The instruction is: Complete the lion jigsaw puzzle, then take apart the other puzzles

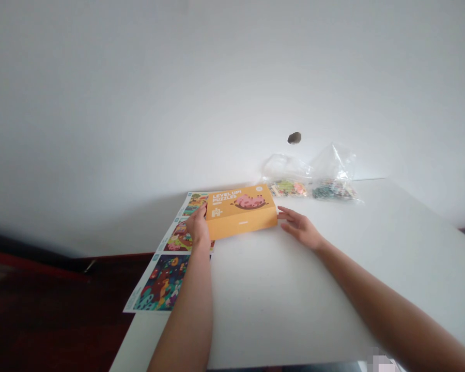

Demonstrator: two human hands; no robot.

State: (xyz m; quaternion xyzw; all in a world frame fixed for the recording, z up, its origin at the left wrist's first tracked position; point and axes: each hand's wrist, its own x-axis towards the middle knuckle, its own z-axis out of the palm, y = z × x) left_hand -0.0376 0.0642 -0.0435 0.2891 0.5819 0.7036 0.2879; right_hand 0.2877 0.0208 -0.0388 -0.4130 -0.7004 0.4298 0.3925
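An orange puzzle box [240, 211] marked "LEVEL UP! PUZZLES" lies flat on the white table [279, 310], with a pink picture on its lid. My left hand [197, 226] grips the box's left edge, its fingers hiding part of that side. My right hand [300, 227] lies on the table with its fingers spread, the fingertips at the box's right edge. Under and beside my left wrist, a long printed puzzle picture sheet [163, 282] runs along the table's left side, partly under the box.
Behind the box, two clear plastic bags [287, 178] [333, 175] hold colourful puzzle pieces. A white wall rises behind the table, with a small dark mark [294, 137]. Beyond the table's left edge lies a dark red floor [42, 315].
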